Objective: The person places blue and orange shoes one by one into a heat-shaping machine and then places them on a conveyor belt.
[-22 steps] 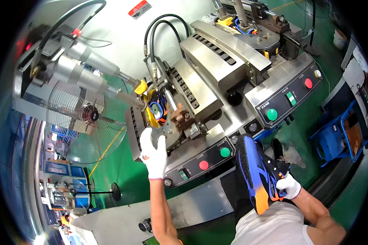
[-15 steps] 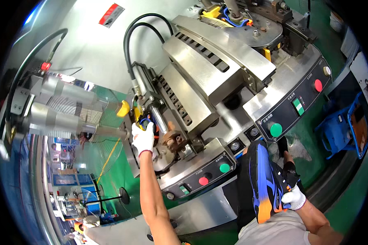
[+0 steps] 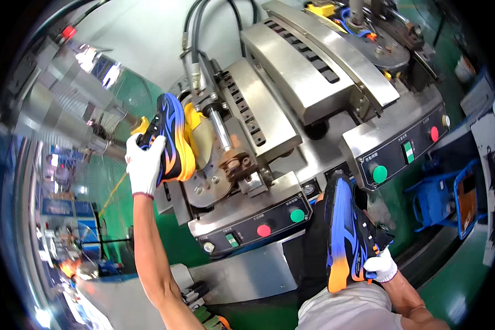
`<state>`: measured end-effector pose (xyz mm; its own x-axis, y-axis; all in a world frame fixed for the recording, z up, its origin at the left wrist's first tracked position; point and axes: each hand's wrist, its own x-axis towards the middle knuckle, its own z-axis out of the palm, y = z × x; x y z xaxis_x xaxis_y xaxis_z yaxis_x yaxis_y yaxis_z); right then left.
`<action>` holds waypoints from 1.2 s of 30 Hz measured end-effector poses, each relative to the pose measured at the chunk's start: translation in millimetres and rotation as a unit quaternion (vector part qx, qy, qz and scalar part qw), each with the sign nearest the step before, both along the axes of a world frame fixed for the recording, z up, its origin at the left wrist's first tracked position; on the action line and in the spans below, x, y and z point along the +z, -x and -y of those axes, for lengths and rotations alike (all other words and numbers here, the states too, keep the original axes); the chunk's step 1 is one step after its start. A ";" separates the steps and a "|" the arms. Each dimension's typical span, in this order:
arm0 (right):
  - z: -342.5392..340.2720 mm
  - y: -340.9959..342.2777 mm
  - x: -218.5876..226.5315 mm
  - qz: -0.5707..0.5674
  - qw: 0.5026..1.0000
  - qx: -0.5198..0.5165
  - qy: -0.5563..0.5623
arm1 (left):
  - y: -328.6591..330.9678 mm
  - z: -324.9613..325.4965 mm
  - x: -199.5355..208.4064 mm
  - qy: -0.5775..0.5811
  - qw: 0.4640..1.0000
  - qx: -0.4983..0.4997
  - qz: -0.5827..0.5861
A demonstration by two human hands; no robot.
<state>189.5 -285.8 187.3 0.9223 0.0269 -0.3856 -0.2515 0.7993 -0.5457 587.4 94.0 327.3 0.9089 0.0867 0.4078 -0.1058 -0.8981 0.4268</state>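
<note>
My left hand, in a white glove, is closed on a black, blue and orange sneaker with a yellow sole edge. That sneaker is tilted on its side above the left station of a metal shoe press, beside the yellow pads. Close to my lap, my gloved right hand grips a matching sneaker at its orange and blue end. The second shoe stands on end, its other end pointing at the machine. My left fingers are partly hidden behind the first shoe.
A control panel with green and red buttons fronts the left station; another panel fronts the right one. A second blue piece sits in the right station. Large metal cylinders stand at left. A blue stool is at right.
My left hand was inside the left station at a blue part; now it holds a sneaker up and to the left. The view has shifted. The right hand keeps its sneaker.
</note>
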 end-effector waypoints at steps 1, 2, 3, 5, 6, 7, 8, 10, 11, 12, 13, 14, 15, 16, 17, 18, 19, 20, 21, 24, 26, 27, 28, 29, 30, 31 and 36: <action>-5.4 -4.0 3.7 -0.007 1.000 0.004 0.021 | 31.8 -5.4 6.0 0.050 0.999 -0.006 0.015; -10.9 -7.7 7.3 -0.016 0.999 0.012 0.043 | 62.0 -22.0 2.7 0.096 0.994 -0.040 0.035; -16.4 -13.5 4.1 -0.022 0.998 0.027 0.054 | 110.4 -24.8 4.9 0.032 0.995 -0.023 0.087; -31.9 -29.3 14.9 -0.019 0.995 0.040 0.085 | 195.5 -40.8 -6.4 0.014 0.993 0.012 0.116; -33.8 -40.2 23.8 0.007 0.994 0.071 0.086 | 240.5 -56.5 -20.3 0.093 0.992 0.027 0.077; -50.5 -57.2 42.6 0.029 0.994 0.055 0.092 | 282.5 -60.8 -35.4 0.092 0.992 0.042 0.074; -62.5 -75.7 48.7 0.030 0.987 0.086 0.133 | 324.3 -75.3 -53.5 0.117 0.991 0.043 0.046; -89.9 -121.7 74.2 0.065 0.975 0.093 0.193 | 384.1 -83.1 -101.5 0.172 0.974 0.135 -0.065; -114.8 -154.1 89.5 0.105 0.971 0.087 0.198 | 406.3 -77.0 -109.4 0.187 0.964 0.165 -0.095; -131.1 -184.8 101.0 0.142 0.960 0.096 0.220 | 433.0 -94.9 -152.9 0.204 0.955 0.185 -0.112; -147.3 -218.5 105.8 0.179 0.948 0.108 0.241 | 449.0 -95.6 -171.4 0.157 0.965 0.188 -0.089; -161.7 -252.0 113.7 0.162 0.943 0.137 0.257 | 461.7 -104.4 -177.8 0.171 0.948 0.197 -0.183; -178.2 -283.8 125.1 0.149 0.936 0.167 0.272 | 475.1 -111.1 -202.8 0.166 0.955 0.207 -0.136; -192.2 -322.4 121.6 0.151 0.939 0.190 0.243 | 485.7 -116.3 -222.6 0.146 0.947 0.227 -0.172; -209.7 -357.8 112.3 0.150 0.941 0.217 0.211 | 494.8 -122.1 -237.2 0.124 0.937 0.251 -0.210; -230.0 -379.5 111.8 0.131 0.930 0.197 0.280 | 500.1 -127.7 -245.0 0.114 0.939 0.241 -0.218; -253.4 -400.4 108.7 0.114 0.915 0.179 0.343 | 504.7 -132.2 -249.1 0.102 0.940 0.236 -0.225; -263.8 -426.0 100.4 0.091 0.866 0.181 0.457 | 508.0 -126.2 -246.2 0.071 0.954 0.208 -0.206; -263.4 -452.8 91.5 0.067 0.803 0.172 0.566 | 510.7 -125.8 -262.3 0.058 0.962 0.198 -0.176; -273.0 -512.7 21.4 0.120 0.589 0.135 0.788 | 508.2 -128.7 -312.1 0.094 0.973 0.211 0.003; -310.1 -489.5 7.8 0.101 0.482 0.096 0.865 | 503.1 -125.0 -325.8 0.082 0.962 0.235 0.115; -305.4 -505.8 -1.8 0.058 0.467 0.097 0.877 | 499.1 -120.9 -310.7 0.120 0.969 0.214 0.034; -290.9 -505.0 -10.9 0.070 0.468 0.111 0.874 | 505.5 -127.0 -292.3 0.149 0.971 0.180 -0.059; -289.5 -506.4 -3.0 0.101 0.472 0.112 0.868 | 505.5 -133.9 -279.8 0.172 0.964 0.155 -0.131; -285.5 -507.2 2.8 0.081 0.511 0.130 0.846 | 505.7 -134.6 -280.6 0.168 0.967 0.143 -0.123; -290.9 -501.6 4.7 0.127 0.484 0.083 0.862 | 506.6 -135.9 -283.0 0.162 0.968 0.151 -0.114; -278.3 -477.5 49.7 0.143 0.509 0.233 0.816 | 500.9 -120.5 -292.6 0.184 0.957 0.195 -0.107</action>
<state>667.0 -7.5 237.0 0.9870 0.1283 -0.0969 0.0708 -0.8879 -0.4545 86.5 214.5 34.7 0.8374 0.5388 0.0915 0.3328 -0.6356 0.6966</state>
